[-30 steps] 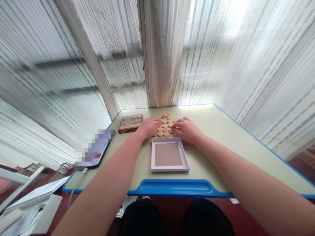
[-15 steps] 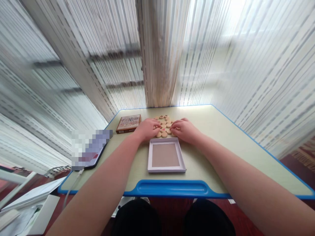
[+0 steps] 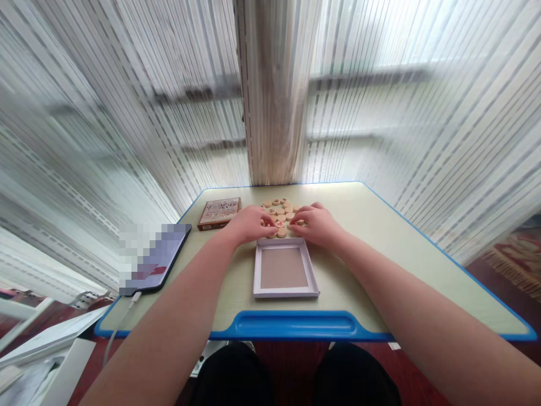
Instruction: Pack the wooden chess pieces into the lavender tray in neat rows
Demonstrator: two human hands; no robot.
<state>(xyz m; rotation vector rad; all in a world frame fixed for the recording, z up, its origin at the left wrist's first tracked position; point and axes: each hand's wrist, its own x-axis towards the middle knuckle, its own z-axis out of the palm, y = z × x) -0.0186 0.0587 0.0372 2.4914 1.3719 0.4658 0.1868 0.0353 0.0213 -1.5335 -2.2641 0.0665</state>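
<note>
1. The left hand [image 3: 250,224] and right hand [image 3: 316,224] are apart at frame centre, fingers curled at round pale wooden discs [image 3: 281,218]; whether either grips one, the view cannot tell.
2. The discs lie between them, just above a shallow white open-topped box [image 3: 286,293].
3. Pale-green tabletop [image 3: 391,248] spreads rightward, blue-rimmed.
4. A flat brown box [image 3: 220,211] lies left of centre.

Left hand [image 3: 253,224], right hand [image 3: 316,225] — both palm-down, angled inward.
</note>
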